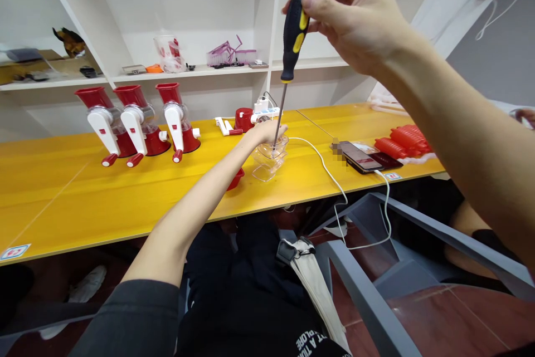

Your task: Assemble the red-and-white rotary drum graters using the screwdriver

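Observation:
High in the head view, my right hand grips the top of a black and yellow screwdriver. Its metal shaft slants down into a clear plastic housing on the yellow table. My left hand is closed around the top of that housing and steadies it; most of its fingers are hidden behind the part. Under my left forearm, a red plastic piece shows in part. Just behind my left hand are a red base and a white crank handle.
Three red and white rotary graters stand at the left. A charging phone lies to the right, its white cable crossing the table edge. Red ribbed parts lie beyond it. A grey chair stands below.

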A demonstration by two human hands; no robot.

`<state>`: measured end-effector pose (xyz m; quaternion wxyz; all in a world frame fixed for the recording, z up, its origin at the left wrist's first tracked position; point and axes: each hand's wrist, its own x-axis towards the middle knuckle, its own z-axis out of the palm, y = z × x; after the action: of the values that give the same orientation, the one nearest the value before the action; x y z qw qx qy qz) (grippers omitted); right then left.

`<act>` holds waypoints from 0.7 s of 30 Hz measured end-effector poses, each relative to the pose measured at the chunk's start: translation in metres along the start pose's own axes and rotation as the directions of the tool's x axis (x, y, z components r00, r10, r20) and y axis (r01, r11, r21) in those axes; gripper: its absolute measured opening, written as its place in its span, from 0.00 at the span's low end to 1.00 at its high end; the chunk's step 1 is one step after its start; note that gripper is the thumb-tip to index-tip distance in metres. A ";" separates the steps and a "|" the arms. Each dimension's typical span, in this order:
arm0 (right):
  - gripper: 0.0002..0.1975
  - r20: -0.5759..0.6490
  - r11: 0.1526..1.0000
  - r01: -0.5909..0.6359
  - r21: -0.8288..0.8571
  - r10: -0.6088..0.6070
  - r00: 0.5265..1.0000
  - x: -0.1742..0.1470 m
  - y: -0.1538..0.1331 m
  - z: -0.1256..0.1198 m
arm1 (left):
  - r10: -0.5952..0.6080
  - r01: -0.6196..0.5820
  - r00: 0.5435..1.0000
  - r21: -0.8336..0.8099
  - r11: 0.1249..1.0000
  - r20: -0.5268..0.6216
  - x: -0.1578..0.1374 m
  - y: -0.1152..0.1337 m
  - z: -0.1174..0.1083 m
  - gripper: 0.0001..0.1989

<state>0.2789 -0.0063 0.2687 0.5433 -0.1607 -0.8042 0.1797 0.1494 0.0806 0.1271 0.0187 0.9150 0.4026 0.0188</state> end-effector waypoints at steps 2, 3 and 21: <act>0.09 -0.012 0.999 0.041 -0.024 -0.042 0.999 0.001 0.000 0.002 | 0.003 -0.003 1.000 -0.006 1.000 -0.005 0.001 0.000 0.001 0.18; 0.09 -0.025 0.997 0.066 -0.042 -0.067 0.997 0.001 -0.001 0.003 | 0.005 -0.005 1.000 -0.008 1.000 -0.006 0.002 -0.001 0.001 0.18; 0.08 -0.118 0.974 0.145 -0.173 -0.167 0.979 0.003 0.001 0.010 | 0.041 -0.041 0.999 0.048 0.998 0.003 0.004 -0.004 0.003 0.18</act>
<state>0.2688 -0.0056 0.2671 0.5925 -0.1526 -0.7888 0.0588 0.1494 0.0864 0.1241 -0.0035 0.9233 0.3841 0.0088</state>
